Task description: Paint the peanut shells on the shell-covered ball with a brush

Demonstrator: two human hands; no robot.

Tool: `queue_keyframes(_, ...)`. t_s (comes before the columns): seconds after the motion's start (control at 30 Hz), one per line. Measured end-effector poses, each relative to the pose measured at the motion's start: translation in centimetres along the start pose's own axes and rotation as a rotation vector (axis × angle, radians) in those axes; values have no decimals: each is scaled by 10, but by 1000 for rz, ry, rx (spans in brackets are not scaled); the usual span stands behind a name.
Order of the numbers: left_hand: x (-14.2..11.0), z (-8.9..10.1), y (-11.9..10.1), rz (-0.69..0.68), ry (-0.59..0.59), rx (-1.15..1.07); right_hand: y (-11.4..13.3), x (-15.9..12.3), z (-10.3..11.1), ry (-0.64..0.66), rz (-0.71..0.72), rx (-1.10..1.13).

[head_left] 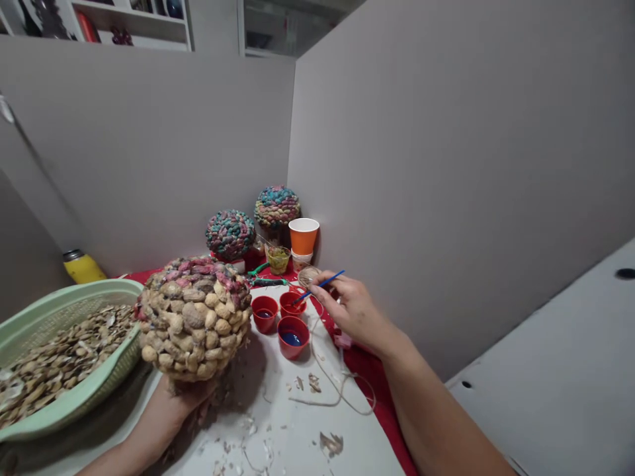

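Note:
From below, my left hand [191, 398] holds up a peanut-covered ball [198, 324]; its fingers are partly hidden under it. The top of the ball is coloured pink and dark, while the front peanuts are bare tan. My right hand [354, 309] pinches a thin blue paintbrush [330, 279], its tip down in the back right red cup [299, 311]. Close by stand another red cup [264, 324] on the left and a front red cup [294, 350] with dark blue liquid.
A green basket [59, 413] of shells stands at left. Behind are two coloured peanut balls [231, 233] [276, 206], an orange paper cup [304, 238], green-handled pliers [270, 282] and a yellow bottle [84, 266]. String [342, 396] and shell bits lie in front. Grey panels [446, 165] enclose the table.

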State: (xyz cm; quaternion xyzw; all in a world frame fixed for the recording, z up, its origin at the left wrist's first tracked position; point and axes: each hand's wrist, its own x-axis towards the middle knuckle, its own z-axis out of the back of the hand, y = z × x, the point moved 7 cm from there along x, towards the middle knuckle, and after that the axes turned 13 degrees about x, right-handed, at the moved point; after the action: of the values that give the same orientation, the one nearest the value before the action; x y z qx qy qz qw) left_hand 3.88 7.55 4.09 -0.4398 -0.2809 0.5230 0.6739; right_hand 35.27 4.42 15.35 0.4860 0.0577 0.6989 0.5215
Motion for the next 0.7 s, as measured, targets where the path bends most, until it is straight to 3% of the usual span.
queue_keyframes(0.1,2,0,-1,-30,-6,-28,-18,3,-13,50,-30,-54)
queue_keyframes(0.33,10,-5,22,-29,96,-83,-42,6,-38,180,-153,-195)
queue_keyframes(0.53,8,-9,16,-6,74,-142,-49,3,-51,247,-186,-198)
queue_keyframes(0.7,11,-10,25,-3,94,-177,-47,3,-55,278,-185,-107)
